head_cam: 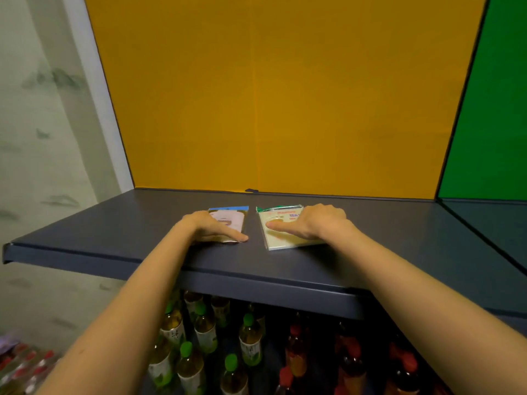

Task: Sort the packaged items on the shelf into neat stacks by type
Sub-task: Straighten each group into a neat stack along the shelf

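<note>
Bottles (205, 334) with green and red caps are crowding the level below the shelf (114, 223), a flat dark matte board. I'm pressing my left hand (212, 225) flat, fingers spread, on the blue-topped stack (232, 213), and my right hand (312, 222) flat on the green-topped stack (273, 238); neither is gripping. Both stacks are sitting mid-shelf, side by side, a narrow gap between them. I'm judging this as the squaring-up step, sorting nearly done. Next I'd be nudging edges flush: the glossy, slippery flat packets look prone to sliding.
</note>
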The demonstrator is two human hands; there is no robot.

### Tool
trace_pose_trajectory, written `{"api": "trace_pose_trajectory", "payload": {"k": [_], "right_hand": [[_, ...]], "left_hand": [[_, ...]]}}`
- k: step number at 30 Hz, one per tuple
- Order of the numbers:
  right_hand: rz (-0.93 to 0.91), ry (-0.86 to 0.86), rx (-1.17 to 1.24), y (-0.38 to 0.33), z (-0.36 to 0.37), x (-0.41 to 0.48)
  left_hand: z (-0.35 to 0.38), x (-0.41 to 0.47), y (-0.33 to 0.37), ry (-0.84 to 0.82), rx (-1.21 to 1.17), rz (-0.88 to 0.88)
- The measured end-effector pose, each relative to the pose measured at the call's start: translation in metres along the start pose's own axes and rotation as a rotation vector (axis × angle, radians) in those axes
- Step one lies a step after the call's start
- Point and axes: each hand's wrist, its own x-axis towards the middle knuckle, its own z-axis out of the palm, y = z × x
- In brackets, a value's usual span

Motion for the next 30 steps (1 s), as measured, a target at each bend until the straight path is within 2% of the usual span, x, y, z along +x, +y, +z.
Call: {"api": "trace_pose_trajectory", "payload": {"k": [2,5,11,16,21,25,30], "right_hand": [[0.045,-0.016,-0.047,-0.011,0.001,0.0],[0.117,-0.031,-0.051,-0.024,0.003,0.002],[0.292,-0.117,0.399,-0.027,0.01,0.011],[0.305,0.016,0.581,-0.019,0.014,-0.009],[0.311,0.154,0.837,0.009,0.018,-0.035],[0.368,0.351,1.061,0.048,0.018,-0.063],[0.436,0.496,1.136,0.12,0.003,-0.105]], "left_hand": [[-0.007,0.004,-0.002,-0.087,-0.011,0.017],[-0.015,0.016,-0.016,-0.133,-0.088,0.058],[-0.038,0.032,-0.05,-0.141,-0.258,0.153],[-0.044,0.043,-0.071,-0.297,-0.568,0.217],[-0.031,0.04,-0.066,-0.294,-0.789,0.348],[-0.011,0.027,-0.023,-0.313,-1.016,0.391],[0.038,-0.006,0.05,-0.352,-1.044,0.45]]}}
